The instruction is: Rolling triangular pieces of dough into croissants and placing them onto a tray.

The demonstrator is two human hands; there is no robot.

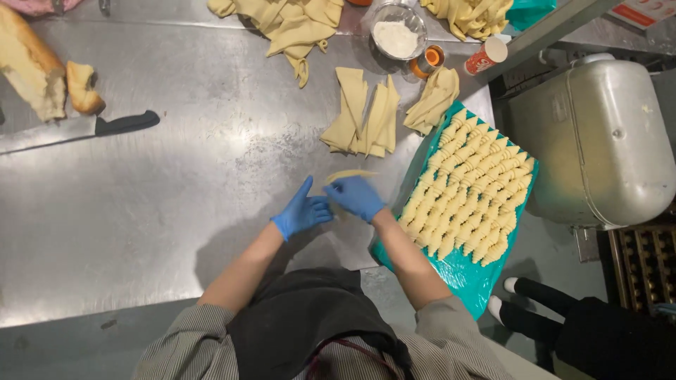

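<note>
Gloved hands on thin dough strip

Blue gloves, pale-yellow dough strip, teal tray liner (under cream rolls), grey steel table.

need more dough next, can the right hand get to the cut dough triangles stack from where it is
Probably yes. The right hand sits just below the dough triangles, with only bare steel table between; nothing blocks the way.
</note>
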